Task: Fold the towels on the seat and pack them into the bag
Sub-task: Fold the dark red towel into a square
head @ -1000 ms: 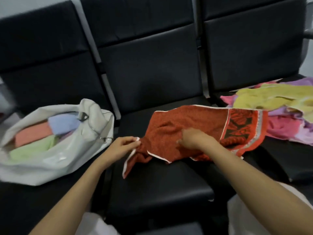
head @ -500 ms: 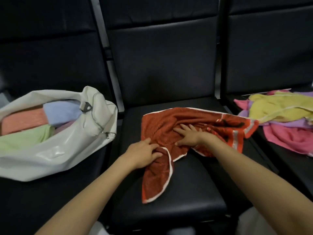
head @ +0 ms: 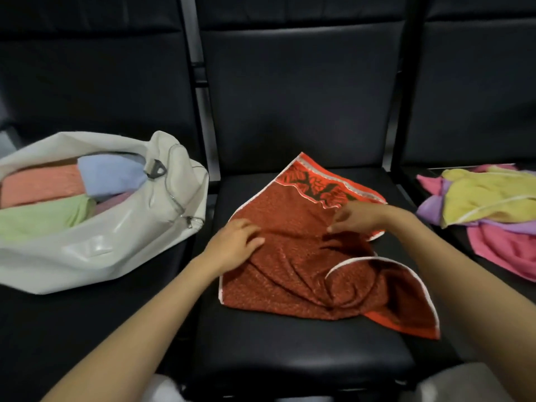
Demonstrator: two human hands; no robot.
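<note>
Since the earlier frame, the red towel has spread wider over the middle seat. Your left hand and right hand press on it with loose fingers, gripping nothing. Smooth the rumpled near corner: folded crooked, the bundle may jam in the white bag.

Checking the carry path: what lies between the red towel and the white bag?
Nothing loose, the head view shows: only bare black seat and the gap between seats separate the red towel from the white bag.
</note>
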